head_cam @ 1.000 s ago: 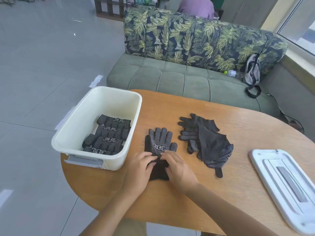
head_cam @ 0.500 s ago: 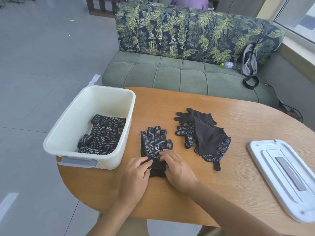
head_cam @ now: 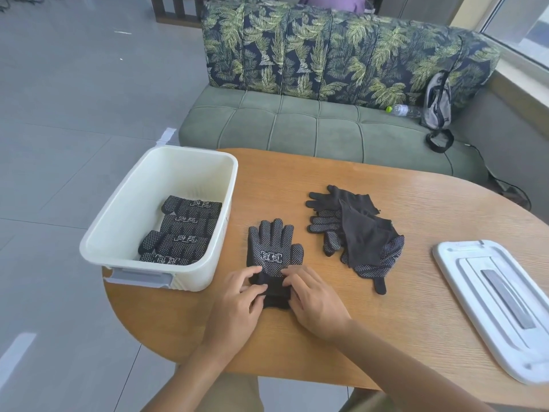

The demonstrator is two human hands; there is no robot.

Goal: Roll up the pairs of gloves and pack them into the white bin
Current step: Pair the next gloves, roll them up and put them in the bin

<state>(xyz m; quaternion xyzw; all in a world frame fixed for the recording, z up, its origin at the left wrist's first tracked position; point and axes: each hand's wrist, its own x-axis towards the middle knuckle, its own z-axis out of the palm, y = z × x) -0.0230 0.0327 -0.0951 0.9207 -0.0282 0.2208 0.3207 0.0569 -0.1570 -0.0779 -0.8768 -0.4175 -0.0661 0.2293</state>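
Note:
A black dotted pair of gloves (head_cam: 274,248) lies flat on the wooden table (head_cam: 416,292), fingers pointing away from me. Its cuff end is folded over into the start of a roll under my fingertips. My left hand (head_cam: 237,304) presses the cuff's left side and my right hand (head_cam: 315,298) presses its right side. The white bin (head_cam: 130,233) stands at the table's left edge and holds several rolled glove pairs (head_cam: 181,230). A loose pile of black gloves (head_cam: 356,233) lies to the right of the flat pair.
The bin's white lid (head_cam: 499,304) rests on the table at the right edge. Behind the table is a green sofa (head_cam: 312,126) with a leaf-print back, a water bottle (head_cam: 401,110) and a grey bag (head_cam: 436,105) on it. Grey floor tiles lie to the left.
The camera view has shifted slightly. Both hands have stayed on the cuff end and folded it a little further up toward the glove's palm.

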